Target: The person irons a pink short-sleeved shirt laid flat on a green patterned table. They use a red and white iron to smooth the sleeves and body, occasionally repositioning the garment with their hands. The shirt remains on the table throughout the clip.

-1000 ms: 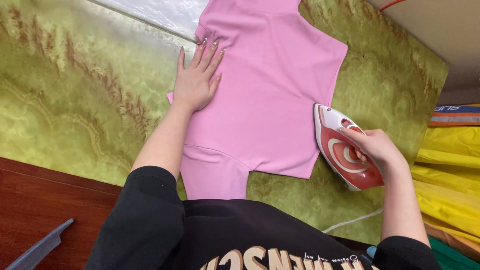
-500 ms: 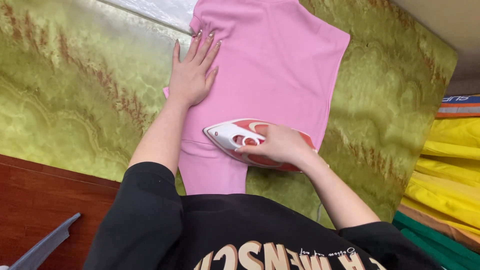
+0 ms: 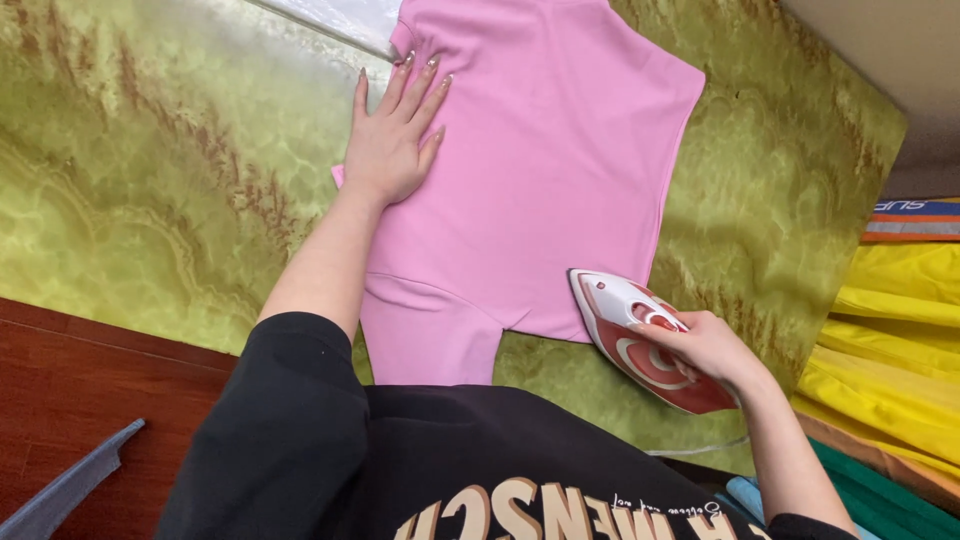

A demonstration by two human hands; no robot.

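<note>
Now right hand (image 3: pixel 705 345) grips iron (image 3: pixel 640 335) beside shirt (image 3: pixel 560 170).

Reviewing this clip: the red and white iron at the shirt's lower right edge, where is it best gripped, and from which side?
By the handle along its top, coming from above and behind the heel. The iron lies soleplate down, pointed nose toward the pink shirt, so the handle faces up. The right hand already wraps it that way; the left hand lies flat on the shirt.

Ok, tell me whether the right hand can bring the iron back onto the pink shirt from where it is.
Probably yes. The right hand grips the iron at the pink shirt's lower right edge, with nothing between them; the left hand lies flat on the far side.
</note>
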